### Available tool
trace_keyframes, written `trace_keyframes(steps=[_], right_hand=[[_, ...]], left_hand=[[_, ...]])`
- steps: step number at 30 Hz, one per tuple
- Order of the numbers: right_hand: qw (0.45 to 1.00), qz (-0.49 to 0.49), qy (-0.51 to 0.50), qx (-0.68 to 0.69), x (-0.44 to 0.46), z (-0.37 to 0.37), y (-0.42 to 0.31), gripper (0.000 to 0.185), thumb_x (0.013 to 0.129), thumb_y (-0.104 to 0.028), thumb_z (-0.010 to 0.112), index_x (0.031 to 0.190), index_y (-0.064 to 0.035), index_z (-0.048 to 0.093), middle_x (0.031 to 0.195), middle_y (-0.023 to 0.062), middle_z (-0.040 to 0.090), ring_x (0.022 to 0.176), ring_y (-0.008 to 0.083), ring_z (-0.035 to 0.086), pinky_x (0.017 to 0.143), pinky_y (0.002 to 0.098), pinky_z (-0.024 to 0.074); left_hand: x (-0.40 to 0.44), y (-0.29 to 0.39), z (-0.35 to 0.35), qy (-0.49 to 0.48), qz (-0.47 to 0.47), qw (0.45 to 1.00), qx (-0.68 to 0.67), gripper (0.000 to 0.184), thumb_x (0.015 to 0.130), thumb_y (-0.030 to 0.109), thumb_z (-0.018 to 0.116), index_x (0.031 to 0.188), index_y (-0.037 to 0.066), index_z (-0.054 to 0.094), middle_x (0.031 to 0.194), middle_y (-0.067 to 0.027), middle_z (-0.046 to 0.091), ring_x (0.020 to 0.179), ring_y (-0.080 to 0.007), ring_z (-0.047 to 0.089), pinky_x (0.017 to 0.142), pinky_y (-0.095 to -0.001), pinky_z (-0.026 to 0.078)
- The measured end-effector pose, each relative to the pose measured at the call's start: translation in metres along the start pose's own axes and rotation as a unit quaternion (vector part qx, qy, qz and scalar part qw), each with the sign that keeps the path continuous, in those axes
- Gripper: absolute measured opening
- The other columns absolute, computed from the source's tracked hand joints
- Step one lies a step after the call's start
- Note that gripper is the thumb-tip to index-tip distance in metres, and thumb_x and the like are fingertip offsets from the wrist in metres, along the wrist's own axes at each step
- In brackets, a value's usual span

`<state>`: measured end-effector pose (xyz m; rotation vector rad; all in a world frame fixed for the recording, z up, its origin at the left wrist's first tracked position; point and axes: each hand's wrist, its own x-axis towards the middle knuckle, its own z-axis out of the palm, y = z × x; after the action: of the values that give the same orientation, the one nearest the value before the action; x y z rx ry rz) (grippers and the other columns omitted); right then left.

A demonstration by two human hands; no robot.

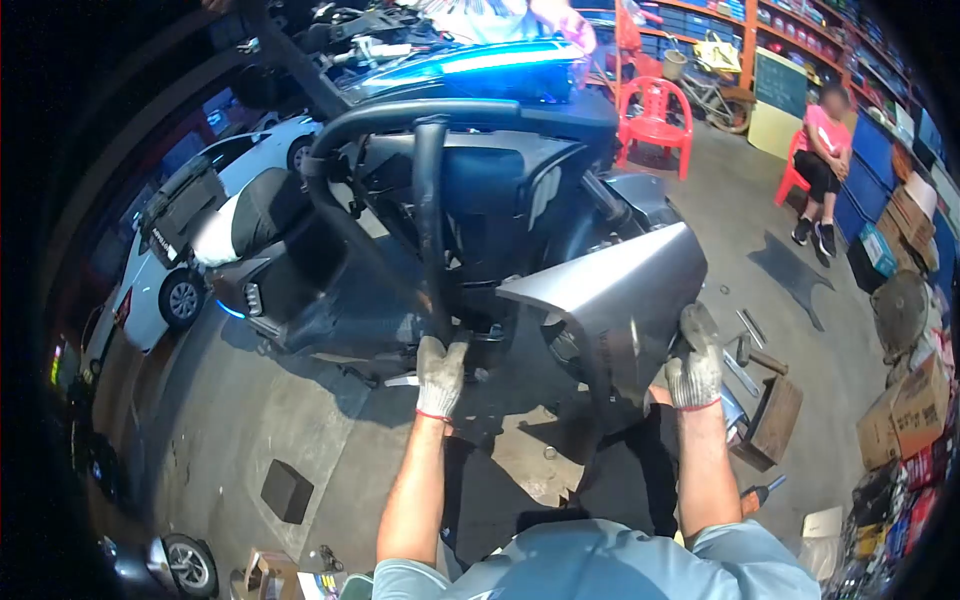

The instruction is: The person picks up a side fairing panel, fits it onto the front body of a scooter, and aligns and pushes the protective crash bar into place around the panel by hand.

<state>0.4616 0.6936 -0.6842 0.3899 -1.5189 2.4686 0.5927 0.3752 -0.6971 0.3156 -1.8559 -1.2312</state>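
A dark vehicle frame (432, 200) with thick black tubes and a silver-grey body panel (620, 285) fills the middle of the head view. My left hand (441, 372), in a white knitted glove with a red cuff, is at the lower end of the upright black tube; its fingers point up and what they hold is hard to make out. My right hand (694, 362), gloved the same way, is closed at the right lower edge of the silver panel, with its fingertips against it.
On the floor at the right lie a hammer (765, 358), a wooden box (770, 425) and a flat dark panel (792, 277). A person (828, 145) sits at the upper right, near a red chair (655, 125). A dark block (287, 491) lies lower left.
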Motion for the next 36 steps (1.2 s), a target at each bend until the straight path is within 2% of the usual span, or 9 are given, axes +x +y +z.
trace_keyframes(steps=[2, 4, 10, 14, 17, 20, 27, 30, 36], right_hand=[[0.99, -0.082, -0.021, -0.111, 0.002, -0.003, 0.003, 0.029, 0.078, 0.003, 0.053, 0.106, 0.0028, 0.06, 0.106, 0.0213, 0.06, 0.096, 0.0341, 0.06, 0.085, 0.0344, 0.0476], [0.989, 0.088, 0.002, 0.116, 0.001, -0.002, -0.006, 0.028, 0.078, 0.002, 0.054, 0.105, 0.0023, 0.061, 0.107, 0.0218, 0.059, 0.098, 0.0342, 0.06, 0.088, 0.0356, 0.0473], [0.97, 0.126, -0.058, 0.201, -0.004, 0.01, -0.025, 0.029, 0.092, -0.01, 0.054, 0.118, 0.0007, 0.055, 0.117, 0.0118, 0.059, 0.108, 0.0241, 0.057, 0.095, 0.0356, 0.0475], [0.935, 0.167, 0.006, 0.313, -0.002, 0.016, -0.025, 0.025, 0.093, -0.009, 0.052, 0.115, 0.0018, 0.057, 0.116, 0.0117, 0.06, 0.106, 0.0248, 0.058, 0.094, 0.0378, 0.0485], [0.927, 0.165, 0.002, 0.336, 0.002, 0.014, -0.018, 0.037, 0.091, -0.008, 0.054, 0.125, 0.0047, 0.048, 0.128, 0.0145, 0.053, 0.118, 0.0273, 0.051, 0.105, 0.0426, 0.0387], [0.925, 0.174, 0.0, 0.338, -0.002, 0.026, -0.03, 0.037, 0.092, -0.012, 0.055, 0.125, 0.0047, 0.049, 0.129, 0.0148, 0.053, 0.117, 0.0283, 0.052, 0.105, 0.0449, 0.039], [0.915, 0.183, 0.024, 0.359, -0.002, 0.036, -0.029, 0.039, 0.091, -0.012, 0.058, 0.124, 0.0063, 0.048, 0.128, 0.0151, 0.053, 0.117, 0.0293, 0.052, 0.105, 0.0467, 0.0388], [0.914, 0.166, 0.021, 0.37, -0.001, 0.038, -0.017, 0.033, 0.095, -0.017, 0.053, 0.121, 0.0025, 0.053, 0.126, 0.0124, 0.057, 0.117, 0.026, 0.052, 0.105, 0.0427, 0.0375], [0.9, 0.176, 0.029, 0.399, -0.004, 0.048, -0.021, 0.032, 0.097, -0.016, 0.049, 0.123, 0.0017, 0.051, 0.127, 0.0122, 0.055, 0.119, 0.0278, 0.05, 0.105, 0.0456, 0.0366]], left_hand=[[-0.003, -0.011, -0.004, 0.0, -0.013, 0.999, 0.039, 0.027, 0.083, 0.02, 0.066, 0.08, -0.005, 0.056, 0.058, -0.0084, 0.048, 0.056, -0.0152, 0.042, 0.053, -0.0381, 0.035], [-0.003, -0.004, -0.005, -0.003, -0.026, 0.997, 0.076, 0.03, 0.083, 0.021, 0.067, 0.075, -0.005, 0.055, 0.058, -0.0087, 0.047, 0.056, -0.0158, 0.042, 0.052, -0.0386, 0.035], [0.0, -0.015, -0.002, -0.009, -0.017, 0.999, -0.038, 0.039, 0.082, 0.023, 0.069, 0.065, -0.003, 0.045, 0.056, -0.0084, 0.044, 0.054, -0.0178, 0.041, 0.052, -0.0391, 0.034], [-0.005, -0.008, -0.007, 0.002, -0.043, 0.994, 0.098, 0.038, 0.081, 0.024, 0.069, 0.067, -0.003, 0.046, 0.058, -0.011, 0.042, 0.056, -0.0213, 0.043, 0.054, -0.0399, 0.036], [-0.007, -0.028, -0.01, -0.031, 0.103, 0.978, 0.179, 0.036, 0.079, 0.025, 0.069, 0.07, -0.002, 0.048, 0.064, -0.0154, 0.045, 0.061, -0.0331, 0.047, 0.057, -0.0448, 0.038], [-0.007, -0.025, -0.007, -0.028, 0.009, 0.989, 0.145, 0.034, 0.079, 0.025, 0.068, 0.071, -0.002, 0.049, 0.066, -0.0167, 0.046, 0.062, -0.0337, 0.047, 0.059, -0.0448, 0.038], [-0.007, -0.023, -0.008, -0.022, -0.009, 0.991, 0.129, 0.033, 0.077, 0.025, 0.067, 0.073, -0.003, 0.049, 0.064, -0.0176, 0.047, 0.061, -0.0333, 0.049, 0.059, -0.0434, 0.04], [-0.005, -0.012, -0.006, -0.014, -0.065, 0.992, 0.103, 0.03, 0.077, 0.017, 0.068, 0.071, -0.002, 0.045, 0.063, -0.0072, 0.043, 0.059, -0.0164, 0.042, 0.055, -0.0339, 0.038], [-0.004, -0.01, -0.006, -0.016, -0.012, 0.993, 0.113, 0.028, 0.077, 0.014, 0.066, 0.069, 0.0, 0.044, 0.059, -0.0067, 0.036, 0.055, -0.0184, 0.036, 0.052, -0.0376, 0.034]])
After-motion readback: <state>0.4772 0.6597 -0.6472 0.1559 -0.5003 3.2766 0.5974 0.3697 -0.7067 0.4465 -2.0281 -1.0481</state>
